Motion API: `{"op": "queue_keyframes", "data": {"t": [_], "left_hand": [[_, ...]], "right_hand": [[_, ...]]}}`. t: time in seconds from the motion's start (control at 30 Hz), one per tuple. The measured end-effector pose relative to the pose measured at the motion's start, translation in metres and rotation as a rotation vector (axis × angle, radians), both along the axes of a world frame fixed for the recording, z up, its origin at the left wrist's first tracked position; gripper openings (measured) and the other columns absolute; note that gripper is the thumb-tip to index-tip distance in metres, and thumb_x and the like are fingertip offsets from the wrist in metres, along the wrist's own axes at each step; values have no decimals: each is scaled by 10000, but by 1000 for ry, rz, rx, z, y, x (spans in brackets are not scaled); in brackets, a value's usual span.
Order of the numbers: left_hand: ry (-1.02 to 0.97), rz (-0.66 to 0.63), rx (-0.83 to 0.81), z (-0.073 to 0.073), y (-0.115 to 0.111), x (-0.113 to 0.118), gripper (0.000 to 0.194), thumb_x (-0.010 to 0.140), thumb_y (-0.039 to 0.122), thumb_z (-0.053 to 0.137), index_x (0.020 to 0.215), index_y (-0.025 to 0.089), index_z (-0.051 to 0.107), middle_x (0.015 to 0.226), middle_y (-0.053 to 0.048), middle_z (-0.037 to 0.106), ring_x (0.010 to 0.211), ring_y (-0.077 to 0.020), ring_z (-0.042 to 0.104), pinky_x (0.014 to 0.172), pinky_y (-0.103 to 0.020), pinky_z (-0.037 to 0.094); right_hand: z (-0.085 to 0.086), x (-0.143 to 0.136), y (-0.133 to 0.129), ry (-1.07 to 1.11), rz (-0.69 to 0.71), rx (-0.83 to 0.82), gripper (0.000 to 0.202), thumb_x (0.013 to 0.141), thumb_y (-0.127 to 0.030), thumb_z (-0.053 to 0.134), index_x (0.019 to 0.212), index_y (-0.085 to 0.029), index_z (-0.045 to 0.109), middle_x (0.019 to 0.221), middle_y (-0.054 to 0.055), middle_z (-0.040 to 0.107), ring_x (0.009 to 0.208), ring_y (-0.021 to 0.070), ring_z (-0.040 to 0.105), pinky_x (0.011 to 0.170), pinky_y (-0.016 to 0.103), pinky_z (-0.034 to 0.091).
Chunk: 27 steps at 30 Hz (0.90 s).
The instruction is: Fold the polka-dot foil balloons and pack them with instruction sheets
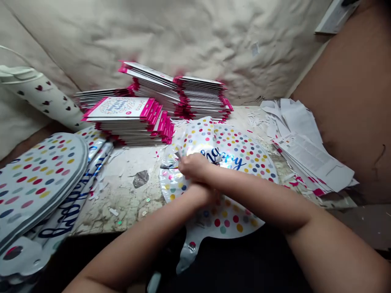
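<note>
A flat foil balloon [235, 140] lies in front of me, white with coloured dots and dark blue "happy" lettering. Its upper left part is folded over, and its tail [187, 256] hangs past the table's front edge. My right hand [194, 167] is closed at the folded left side of the balloon, its arm crossing over my left wrist. My left hand [209, 197] rests on the balloon below the right wrist; its fingers are hidden and blurred. Just past the right knuckles a small dark grey tip shows, too blurred to name.
At left lies a pile of flat dotted balloons [45, 175], by a white tumbler with hearts [45, 95]. Stacks of pink-edged packets [122, 108] stand at the back. Loose paper slips [311, 158] lie at right. Paper scraps litter the worn table [131, 203].
</note>
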State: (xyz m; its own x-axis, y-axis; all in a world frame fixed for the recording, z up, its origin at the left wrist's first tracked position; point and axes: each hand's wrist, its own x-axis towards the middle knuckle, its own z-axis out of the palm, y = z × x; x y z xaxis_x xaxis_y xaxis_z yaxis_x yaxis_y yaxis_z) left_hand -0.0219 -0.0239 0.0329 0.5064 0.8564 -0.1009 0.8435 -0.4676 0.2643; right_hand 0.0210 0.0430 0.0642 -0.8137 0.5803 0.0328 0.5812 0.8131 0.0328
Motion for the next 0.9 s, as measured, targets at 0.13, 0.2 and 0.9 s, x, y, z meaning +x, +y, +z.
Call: {"op": "queue_keyframes", "data": {"t": [0.13, 0.2, 0.9], "left_hand": [[-46, -114, 25, 11, -25, -61, 239, 845, 352, 480, 900, 190, 646, 924, -72, 659, 860, -214, 603, 782, -326, 483], [-46, -17, 188, 13, -21, -97, 240, 876, 260, 419, 849, 169, 639, 846, -75, 658, 795, -195, 601, 732, -318, 489], [327, -228, 376, 9, 54, -150, 211, 791, 62, 450, 892, 123, 625, 783, -112, 654, 742, -217, 613, 704, -343, 471]], "right_hand": [[-37, 6, 2, 126, 25, -92, 642, 831, -96, 396, 1433, -183, 190, 1045, 111, 655, 898, 229, 626, 707, 330, 489], [-51, 15, 3, 226, 31, -148, 713, 801, -75, 410, 1445, -134, 109, 1228, 131, 569, 1113, 222, 536, 848, 326, 461], [-40, 53, 1, 380, -241, 254, 449, 785, -94, 448, 1227, -169, 487, 1409, 166, 365, 1330, 334, 247, 1036, 591, 175]]}}
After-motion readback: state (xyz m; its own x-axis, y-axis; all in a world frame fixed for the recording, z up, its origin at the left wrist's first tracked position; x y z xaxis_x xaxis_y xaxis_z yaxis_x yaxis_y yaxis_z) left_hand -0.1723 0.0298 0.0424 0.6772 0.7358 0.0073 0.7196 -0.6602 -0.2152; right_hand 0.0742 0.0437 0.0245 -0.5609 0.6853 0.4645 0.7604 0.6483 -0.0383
